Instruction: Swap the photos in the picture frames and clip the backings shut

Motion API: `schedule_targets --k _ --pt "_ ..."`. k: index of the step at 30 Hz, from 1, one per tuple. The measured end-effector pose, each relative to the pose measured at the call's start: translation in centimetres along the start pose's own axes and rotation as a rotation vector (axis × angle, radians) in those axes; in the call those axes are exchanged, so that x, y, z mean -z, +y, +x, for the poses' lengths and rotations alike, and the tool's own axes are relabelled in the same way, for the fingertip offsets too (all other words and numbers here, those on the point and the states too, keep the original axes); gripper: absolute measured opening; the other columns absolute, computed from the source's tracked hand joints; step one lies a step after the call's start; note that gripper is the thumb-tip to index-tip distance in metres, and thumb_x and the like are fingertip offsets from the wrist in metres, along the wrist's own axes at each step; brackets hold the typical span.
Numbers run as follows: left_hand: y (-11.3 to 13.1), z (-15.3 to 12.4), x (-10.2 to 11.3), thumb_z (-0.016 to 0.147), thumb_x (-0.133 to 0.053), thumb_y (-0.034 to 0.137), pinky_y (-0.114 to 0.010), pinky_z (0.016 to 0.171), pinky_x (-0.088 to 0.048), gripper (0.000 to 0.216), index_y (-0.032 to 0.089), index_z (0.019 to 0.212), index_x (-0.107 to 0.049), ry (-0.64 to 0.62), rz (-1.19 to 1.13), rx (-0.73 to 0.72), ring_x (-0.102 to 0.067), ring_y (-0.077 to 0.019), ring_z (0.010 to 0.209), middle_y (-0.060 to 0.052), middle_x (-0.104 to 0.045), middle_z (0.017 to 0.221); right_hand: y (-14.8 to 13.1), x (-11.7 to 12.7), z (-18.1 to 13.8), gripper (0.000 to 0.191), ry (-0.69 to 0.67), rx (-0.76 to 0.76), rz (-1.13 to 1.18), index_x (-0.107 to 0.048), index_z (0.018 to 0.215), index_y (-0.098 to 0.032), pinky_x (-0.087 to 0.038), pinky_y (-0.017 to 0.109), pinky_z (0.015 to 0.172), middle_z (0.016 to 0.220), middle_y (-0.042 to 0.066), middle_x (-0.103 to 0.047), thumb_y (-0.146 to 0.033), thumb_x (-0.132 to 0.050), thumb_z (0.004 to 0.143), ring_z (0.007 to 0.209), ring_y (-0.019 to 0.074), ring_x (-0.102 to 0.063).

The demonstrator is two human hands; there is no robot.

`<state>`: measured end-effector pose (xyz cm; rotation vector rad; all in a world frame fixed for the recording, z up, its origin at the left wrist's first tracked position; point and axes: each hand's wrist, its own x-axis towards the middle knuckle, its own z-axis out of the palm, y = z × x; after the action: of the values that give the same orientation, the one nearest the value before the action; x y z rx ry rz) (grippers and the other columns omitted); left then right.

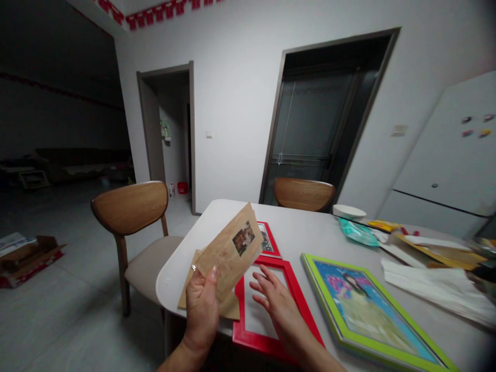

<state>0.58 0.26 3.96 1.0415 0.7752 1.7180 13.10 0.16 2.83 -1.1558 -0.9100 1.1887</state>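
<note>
My left hand (203, 305) grips the lower end of a thin brown backing board (228, 258), thumb on top, and holds it tilted above the table. A small dark picture sits near the board's upper end, and a small metal clip shows beside my thumb. Under it another brown board (187, 294) lies at the table's edge, partly covered. My right hand (281, 310) is open, fingers apart, over a red picture frame (298, 289) with a pale inside. Behind the raised board, a smaller red frame (273, 240) is partly hidden.
A lime-green framed picture (368, 310) lies to the right on the white table (217, 212). Beyond it are a white bowl (349, 211), a teal packet (358, 232) and crumpled white paper (434, 289). Wooden chairs stand at the left (134, 206) and far side (304, 194).
</note>
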Motion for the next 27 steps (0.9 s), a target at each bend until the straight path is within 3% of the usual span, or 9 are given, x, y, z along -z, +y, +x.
schedule_targets --k 2,6,10,13,18,23,27 --pt "-0.3 -0.6 -0.8 0.076 -0.051 0.031 -0.033 0.082 -0.043 0.033 0.014 0.105 -0.052 -0.053 -0.105 0.088 -0.057 -0.0215 0.091 -0.006 -0.064 0.093 0.4 0.7 0.4 0.041 -0.029 -0.053 0.181 -0.048 0.105 -0.018 -0.045 0.034 0.073 0.101 0.009 -0.059 -0.040 -0.051 0.070 0.085 0.0190 -0.058" --pt "-1.1 -2.0 -1.0 0.073 -0.055 0.029 -0.035 0.086 -0.040 0.043 0.015 0.113 -0.045 -0.229 -0.059 0.213 -0.051 -0.0237 0.101 -0.010 -0.057 0.107 -0.2 2.8 1.2 0.032 0.019 0.034 0.322 -0.053 0.096 -0.020 -0.048 0.027 0.067 0.089 0.002 -0.065 -0.027 -0.054 0.065 0.078 0.0165 -0.060" --pt "-1.9 -2.0 0.4 0.072 -0.054 0.025 -0.035 0.093 -0.034 0.056 0.014 0.122 -0.032 -0.324 0.171 0.172 -0.041 -0.0227 0.112 -0.013 -0.045 0.122 -0.2 6.4 2.1 0.051 0.097 -0.062 0.189 -0.044 0.113 -0.019 -0.049 0.027 0.058 0.080 0.003 -0.068 -0.017 -0.047 0.063 0.065 0.0173 -0.063" --pt "-2.1 -1.9 1.2 0.068 -0.054 0.020 -0.037 0.096 -0.030 0.052 0.013 0.118 -0.039 -0.415 0.512 0.143 -0.038 -0.0231 0.114 -0.012 -0.044 0.122 0.3 8.2 2.6 0.062 0.136 -0.138 0.086 -0.035 0.122 -0.017 -0.048 0.027 0.053 0.077 0.005 -0.068 -0.012 -0.042 0.061 0.059 0.0172 -0.063" --pt "-2.2 -2.5 1.2 0.062 -0.055 0.016 -0.039 0.099 -0.025 0.053 0.009 0.114 -0.046 -0.607 0.940 0.052 -0.034 -0.0254 0.116 -0.015 -0.041 0.125 0.3 8.5 3.2 0.066 0.198 -0.090 -0.169 -0.030 0.126 -0.015 -0.047 0.024 0.050 0.077 0.006 -0.068 -0.012 -0.038 0.061 0.056 0.0158 -0.062" --pt "-2.7 -2.9 1.2 0.062 -0.056 0.015 -0.043 0.098 -0.027 0.051 0.008 0.112 -0.048 -0.734 1.129 -0.079 -0.035 -0.0267 0.116 -0.017 -0.042 0.124 0.7 8.7 4.3 0.060 0.217 -0.050 -0.389 -0.039 0.121 -0.010 -0.046 0.023 0.051 0.075 0.007 -0.068 -0.015 -0.037 0.062 0.056 0.0156 -0.062" --pt "-2.6 -3.1 1.2 0.065 -0.057 0.018 -0.046 0.098 -0.024 0.048 0.008 0.110 -0.048 -0.800 1.213 -0.126 -0.035 -0.0275 0.116 -0.018 -0.043 0.123 1.2 8.4 4.7 0.055 0.145 -0.010 -0.432 -0.045 0.117 -0.011 -0.045 0.024 0.055 0.075 0.006 -0.068 -0.017 -0.037 0.063 0.059 0.0159 -0.061"
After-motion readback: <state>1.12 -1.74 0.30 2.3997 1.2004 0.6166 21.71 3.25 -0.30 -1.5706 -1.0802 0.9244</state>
